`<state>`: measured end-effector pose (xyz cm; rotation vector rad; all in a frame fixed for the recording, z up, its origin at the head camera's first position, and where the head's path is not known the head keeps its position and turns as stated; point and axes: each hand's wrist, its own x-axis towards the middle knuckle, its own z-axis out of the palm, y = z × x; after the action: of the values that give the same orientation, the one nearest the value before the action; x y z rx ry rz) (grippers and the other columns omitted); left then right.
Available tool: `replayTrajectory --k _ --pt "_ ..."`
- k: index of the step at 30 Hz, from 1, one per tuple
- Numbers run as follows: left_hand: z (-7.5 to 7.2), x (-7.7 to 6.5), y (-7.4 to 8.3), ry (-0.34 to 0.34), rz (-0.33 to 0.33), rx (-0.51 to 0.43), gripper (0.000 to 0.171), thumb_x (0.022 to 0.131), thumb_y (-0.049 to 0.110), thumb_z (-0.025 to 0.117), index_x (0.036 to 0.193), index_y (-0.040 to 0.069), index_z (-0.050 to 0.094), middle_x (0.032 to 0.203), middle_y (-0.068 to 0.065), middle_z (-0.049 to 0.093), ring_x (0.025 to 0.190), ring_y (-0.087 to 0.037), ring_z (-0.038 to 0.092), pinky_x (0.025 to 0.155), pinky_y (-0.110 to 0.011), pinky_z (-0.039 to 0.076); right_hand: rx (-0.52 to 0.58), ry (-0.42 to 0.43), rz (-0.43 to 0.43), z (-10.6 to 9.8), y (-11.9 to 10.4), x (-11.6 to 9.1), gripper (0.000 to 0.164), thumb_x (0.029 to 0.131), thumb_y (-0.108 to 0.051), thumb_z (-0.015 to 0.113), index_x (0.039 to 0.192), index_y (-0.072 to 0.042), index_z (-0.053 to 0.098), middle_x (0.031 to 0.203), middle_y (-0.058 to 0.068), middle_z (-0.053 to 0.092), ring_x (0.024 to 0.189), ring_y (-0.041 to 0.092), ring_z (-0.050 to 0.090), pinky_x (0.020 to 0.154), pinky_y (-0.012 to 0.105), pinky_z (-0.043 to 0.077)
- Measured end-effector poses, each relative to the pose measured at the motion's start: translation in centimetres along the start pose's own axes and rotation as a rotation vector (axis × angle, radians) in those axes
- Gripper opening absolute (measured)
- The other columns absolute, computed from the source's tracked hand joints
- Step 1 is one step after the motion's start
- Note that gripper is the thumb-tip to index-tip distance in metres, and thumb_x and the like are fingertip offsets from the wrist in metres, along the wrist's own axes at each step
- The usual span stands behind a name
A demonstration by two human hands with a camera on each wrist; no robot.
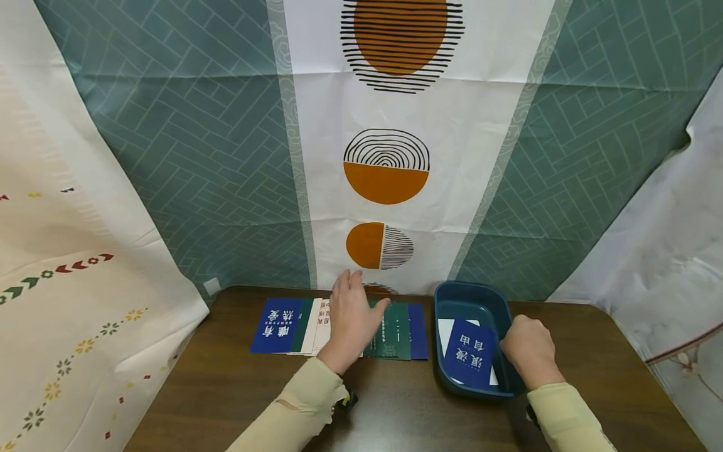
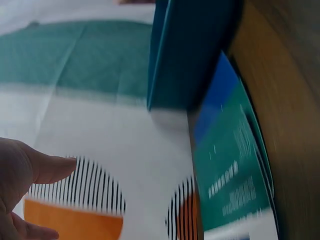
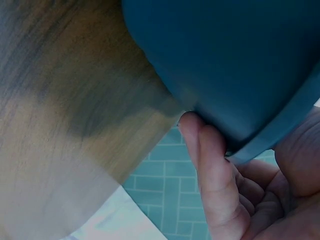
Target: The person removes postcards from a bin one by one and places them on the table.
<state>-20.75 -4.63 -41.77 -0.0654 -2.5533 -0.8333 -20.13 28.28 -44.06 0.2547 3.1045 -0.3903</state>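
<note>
My right hand grips the right rim of a dark blue plastic bin; in the right wrist view its fingers curl against the outer wall below the rim. Inside the bin lie a blue card with white characters and white cards under it. My left hand hovers over a row of overlapping cards, fingers spread and holding nothing. That row runs from a blue card through white cards to green cards and another blue card. The left hand hides the middle of the row.
Everything stands on a brown wooden table. Behind its far edge hangs a green and white cloth with orange circles. Pale patterned cloth hangs at the left, and whitish cloth at the right.
</note>
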Motion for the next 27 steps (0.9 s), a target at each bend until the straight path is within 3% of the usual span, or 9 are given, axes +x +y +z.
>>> replayTrajectory --k 7,17,27 --pt "2.3 -0.8 3.4 -0.073 0.087 0.012 0.083 0.077 0.048 0.07 0.138 0.003 0.037 0.149 -0.02 0.017 0.136 -0.037 0.011 0.105 -0.052 0.014 0.003 -0.004 0.011 0.2 0.1 0.0 0.024 0.076 -0.01 0.058 0.085 0.011 0.057 0.075 0.025 0.056 0.058 0.029 0.053 0.052 0.048 0.048" --pt "5.6 -2.4 5.8 -0.164 0.212 0.091 0.089 0.073 0.061 0.067 0.144 0.018 0.033 0.15 -0.015 0.018 0.136 -0.04 0.009 0.103 -0.058 0.014 -0.002 0.0 0.008 0.0 -0.1 0.1 0.024 0.076 -0.011 0.059 0.086 0.011 0.056 0.076 0.024 0.057 0.059 0.029 0.053 0.054 0.048 0.048" --pt "8.3 -3.8 8.6 -0.289 0.243 0.167 0.095 0.072 0.064 0.065 0.148 0.024 0.023 0.152 -0.015 0.009 0.136 -0.04 -0.002 0.103 -0.058 0.008 -0.002 -0.002 0.024 -0.1 -0.1 0.1 0.026 0.076 -0.011 0.059 0.088 0.012 0.056 0.077 0.025 0.056 0.058 0.029 0.053 0.053 0.048 0.049"
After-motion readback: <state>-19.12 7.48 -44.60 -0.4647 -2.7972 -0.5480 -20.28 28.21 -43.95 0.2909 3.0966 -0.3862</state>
